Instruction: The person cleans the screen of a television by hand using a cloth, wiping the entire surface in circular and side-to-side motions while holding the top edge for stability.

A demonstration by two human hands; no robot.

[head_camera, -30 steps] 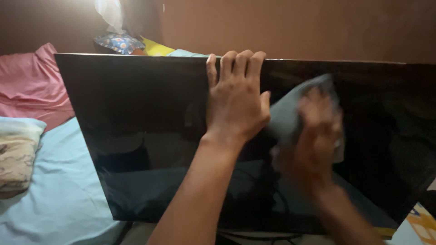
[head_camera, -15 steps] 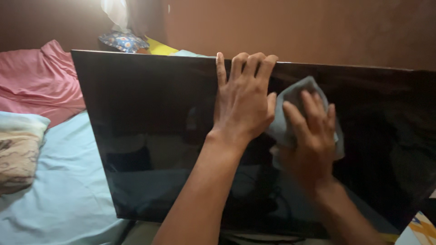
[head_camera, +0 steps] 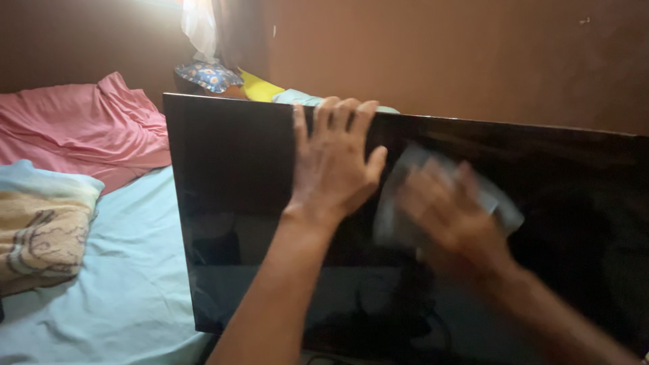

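My left hand [head_camera: 332, 162] lies flat and open against the dark flat screen [head_camera: 236, 203], its fingers hooked over the top edge near the middle of the panel, steadying it. Just right of it, my right hand [head_camera: 449, 216] presses a pale grey cloth [head_camera: 503, 206] against the glass; the hand is smeared with blur, so I cannot tell how tightly it grips, only that the cloth sits bunched under the palm and fingers. I judge the screen stiff but fragile, thin and glossy, likely slippery to bare fingers (the frame edge looks the safest hold, never the face itself), while the cloth is soft and light. Left of the screen lies a light blue bedsheet [head_camera: 128, 270] with a patterned pillow [head_camera: 44, 230] and a pink blanket [head_camera: 81, 125]; behind its top edge sit small cushions [head_camera: 209, 76] against the brown wall [head_camera: 439, 54]. The screen's right end and its base are cut off, and reflections muddle its lower half.
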